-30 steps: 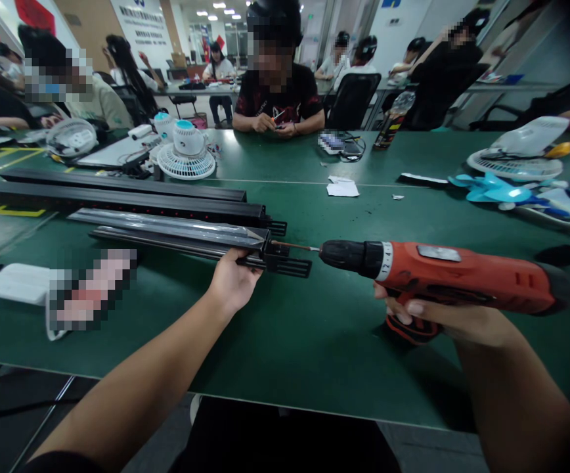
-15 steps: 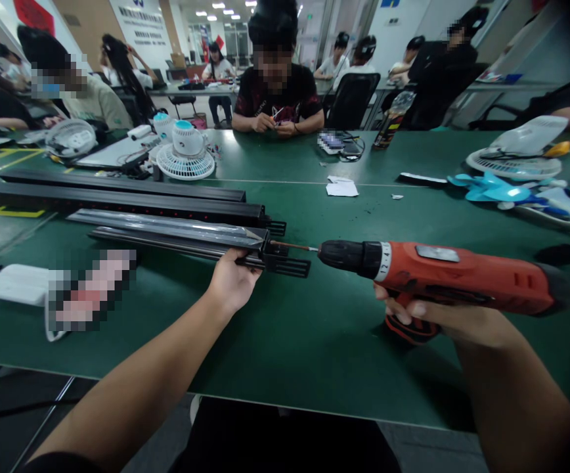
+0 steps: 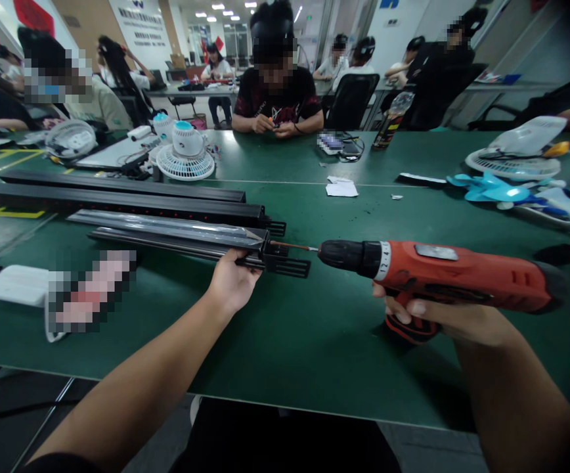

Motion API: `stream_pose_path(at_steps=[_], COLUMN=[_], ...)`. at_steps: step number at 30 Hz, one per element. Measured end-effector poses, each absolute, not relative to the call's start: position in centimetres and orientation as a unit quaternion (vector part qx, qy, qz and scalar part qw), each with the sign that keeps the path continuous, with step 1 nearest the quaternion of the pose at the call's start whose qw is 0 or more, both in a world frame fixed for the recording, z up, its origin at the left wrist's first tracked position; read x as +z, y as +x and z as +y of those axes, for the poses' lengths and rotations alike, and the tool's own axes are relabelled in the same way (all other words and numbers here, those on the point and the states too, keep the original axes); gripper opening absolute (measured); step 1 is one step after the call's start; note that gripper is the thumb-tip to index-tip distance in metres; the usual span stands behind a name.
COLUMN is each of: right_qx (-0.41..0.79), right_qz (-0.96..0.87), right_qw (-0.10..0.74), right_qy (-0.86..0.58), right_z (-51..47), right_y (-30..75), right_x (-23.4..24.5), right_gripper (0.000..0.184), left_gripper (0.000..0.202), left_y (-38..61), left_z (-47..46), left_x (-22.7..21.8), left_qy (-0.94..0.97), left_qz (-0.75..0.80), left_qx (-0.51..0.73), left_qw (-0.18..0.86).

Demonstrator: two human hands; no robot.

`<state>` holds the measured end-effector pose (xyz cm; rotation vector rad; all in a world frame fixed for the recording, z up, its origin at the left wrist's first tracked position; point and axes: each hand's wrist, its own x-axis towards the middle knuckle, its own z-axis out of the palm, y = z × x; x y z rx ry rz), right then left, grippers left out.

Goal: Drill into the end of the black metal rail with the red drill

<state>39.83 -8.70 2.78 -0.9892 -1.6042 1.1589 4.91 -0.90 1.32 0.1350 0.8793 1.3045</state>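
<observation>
My right hand [image 3: 413,312] is wrapped round the handle of a red and black cordless drill [image 3: 462,272], which points left. A long thin bit [image 3: 297,247] runs from its chuck to the slotted end piece [image 3: 289,265] of a long black metal profile [image 3: 181,244]. Whether the tip sits in a screw there is too small to tell. My left hand [image 3: 236,279] grips the profile close to that end, thumb on the side, other fingers hidden beneath. Clear plastic film [image 3: 167,225] lies along the profile's top.
Two more black profiles [image 3: 142,202] lie just behind. White fan parts [image 3: 186,157] stand at the back left; blue fan blades [image 3: 492,189] and a fan grille lie on the right. White paper [image 3: 342,187] and a bottle [image 3: 391,121] are farther back. A person [image 3: 278,92] sits opposite.
My hands, the drill and the profile hold nearly the same position. Across the table, the person's hands and head have shifted slightly.
</observation>
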Motion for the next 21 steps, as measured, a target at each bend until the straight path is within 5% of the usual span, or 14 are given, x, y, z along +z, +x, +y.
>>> stream_pose_path(at_steps=[15,21], right_qx=[0.474,0.468], right_qz=[-0.664,-0.653], right_qw=[0.442,0.442], right_qy=[-0.374,-0.399], right_z=[-8.64,-8.85], right_y=[39.89,39.46], right_x=[2.66,3.15], right_gripper=[0.031,0.031], left_gripper=[0.042,0.029], left_y=[4.61,4.52], left_z=[-0.76,-0.61], left_x=[0.45,0.37], left_qy=[0.097,0.089], left_qz=[0.39,0.395], left_qx=[0.587,0.585], left_qw=[0.703,0.703])
